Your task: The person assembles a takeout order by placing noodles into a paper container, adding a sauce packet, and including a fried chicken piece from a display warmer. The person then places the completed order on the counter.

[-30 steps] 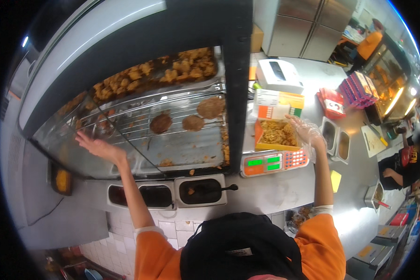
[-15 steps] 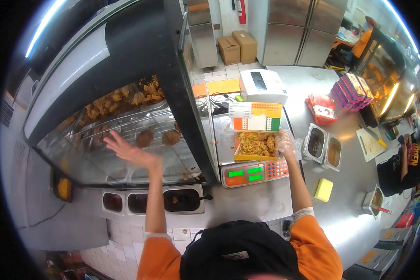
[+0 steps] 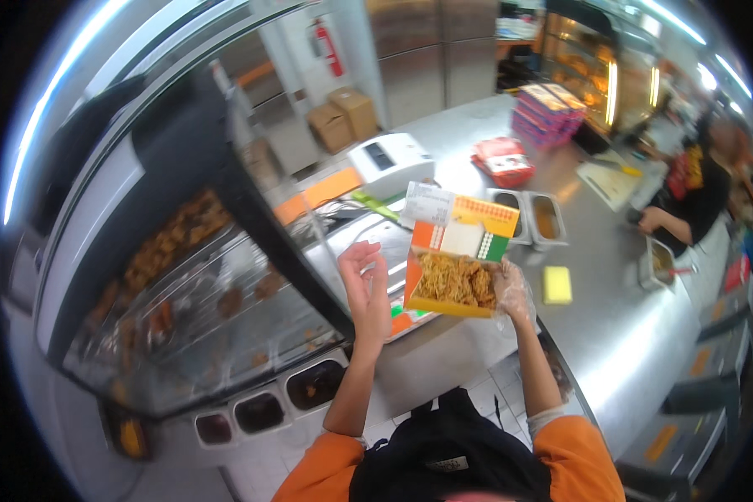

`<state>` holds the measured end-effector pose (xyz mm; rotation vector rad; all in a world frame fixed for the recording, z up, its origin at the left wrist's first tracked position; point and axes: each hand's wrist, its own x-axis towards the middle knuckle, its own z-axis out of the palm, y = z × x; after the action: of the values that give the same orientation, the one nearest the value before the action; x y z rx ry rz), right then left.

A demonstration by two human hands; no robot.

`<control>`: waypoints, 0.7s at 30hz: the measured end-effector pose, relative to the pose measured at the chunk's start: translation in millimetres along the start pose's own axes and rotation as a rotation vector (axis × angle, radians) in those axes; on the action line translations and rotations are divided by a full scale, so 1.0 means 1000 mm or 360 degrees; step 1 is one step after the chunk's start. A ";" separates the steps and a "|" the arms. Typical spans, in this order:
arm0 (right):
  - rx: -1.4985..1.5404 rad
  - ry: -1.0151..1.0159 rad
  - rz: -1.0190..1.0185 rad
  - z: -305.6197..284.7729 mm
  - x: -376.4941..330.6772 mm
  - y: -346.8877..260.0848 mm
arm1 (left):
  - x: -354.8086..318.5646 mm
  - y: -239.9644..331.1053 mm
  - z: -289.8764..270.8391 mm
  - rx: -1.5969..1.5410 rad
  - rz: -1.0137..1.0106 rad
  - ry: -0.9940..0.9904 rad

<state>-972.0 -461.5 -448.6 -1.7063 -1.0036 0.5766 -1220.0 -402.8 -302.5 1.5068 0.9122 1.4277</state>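
My right hand (image 3: 514, 293), in a clear plastic glove, grips the right side of an open orange cardboard box of fried food (image 3: 453, 266). The box is lifted above a weighing scale (image 3: 402, 314) on the steel counter (image 3: 611, 326), with its lid standing up behind it. My left hand (image 3: 366, 289) is bare, fingers spread, raised just left of the box and not touching it. A glass-fronted warming cabinet (image 3: 209, 301) with fried pieces on its racks stands to my left.
A white receipt printer (image 3: 391, 161), red and purple box stacks (image 3: 527, 134), two sauce pans (image 3: 531, 217) and a yellow sponge (image 3: 556, 284) lie on the counter. Another person in black (image 3: 686, 188) works at the far right. Sauce tubs (image 3: 284, 397) sit below the cabinet.
My left hand has come away from the warming cabinet and risen beside the box. My right hand has lifted the box up off the scale, and my view has swung to the right.
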 end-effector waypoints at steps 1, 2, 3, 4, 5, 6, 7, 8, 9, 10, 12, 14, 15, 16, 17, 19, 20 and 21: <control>0.0063 0.0052 0.0101 -0.021 -0.025 -0.006 | -0.005 -0.006 0.014 -0.0008 -0.0218 -0.0155; 0.0118 0.0100 0.0210 -0.048 -0.053 -0.014 | -0.014 -0.008 0.028 -0.0091 -0.0481 -0.0319; 0.0029 0.0174 0.0284 -0.075 -0.079 -0.021 | -0.022 -0.011 0.042 -0.0175 -0.0690 -0.0496; -0.0048 0.0252 0.0368 -0.099 -0.109 -0.025 | -0.030 -0.012 0.056 -0.0290 -0.0888 -0.0674; -0.0116 0.0330 0.0466 -0.122 -0.142 -0.028 | -0.039 -0.014 0.079 -0.0388 -0.1018 -0.0882; -0.0196 0.0360 0.0567 -0.148 -0.175 -0.029 | -0.056 -0.012 0.098 -0.0614 -0.1076 -0.1105; -0.0272 0.0387 0.0666 -0.176 -0.209 -0.033 | -0.075 -0.005 0.118 -0.0799 -0.1233 -0.1295; -0.0306 0.0414 0.0648 -0.193 -0.240 -0.019 | -0.100 -0.007 0.140 -0.0908 -0.1428 -0.1432; -0.0333 0.0578 0.0502 -0.209 -0.269 -0.013 | -0.123 0.002 0.162 -0.0930 -0.1495 -0.1570; -0.0405 0.0649 0.0451 -0.228 -0.303 -0.004 | -0.145 0.012 0.183 -0.0889 -0.1409 -0.1739; -0.0553 0.0776 0.0471 -0.267 -0.370 0.015 | -0.196 0.042 0.228 -0.0721 -0.1313 -0.2003; -0.0537 0.0850 0.0747 -0.309 -0.435 0.034 | -0.261 0.074 0.275 -0.0831 -0.1074 -0.2401; -0.0432 0.0927 0.0859 -0.326 -0.453 0.045 | -0.287 0.091 0.300 -0.0752 -0.0949 -0.2498; -0.0324 0.0999 0.0933 -0.349 -0.489 0.050 | -0.330 0.106 0.320 -0.0777 -0.0876 -0.2619; -0.0273 0.1198 0.0778 -0.367 -0.515 0.057 | -0.374 0.121 0.339 -0.0782 -0.0756 -0.2679; -0.0279 0.1337 0.0864 -0.410 -0.572 0.062 | -0.455 0.150 0.366 -0.0774 -0.0541 -0.2831; -0.0270 0.1363 0.1065 -0.429 -0.601 0.062 | -0.492 0.160 0.376 -0.0788 -0.0538 -0.2840; -0.0393 0.1441 0.1127 -0.449 -0.628 0.059 | -0.527 0.172 0.390 -0.0815 -0.0524 -0.2832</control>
<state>-942.7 -1233.1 -399.3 -2.2133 0.2011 0.0486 -883.4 -989.8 -339.3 1.4173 -0.3266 -0.2267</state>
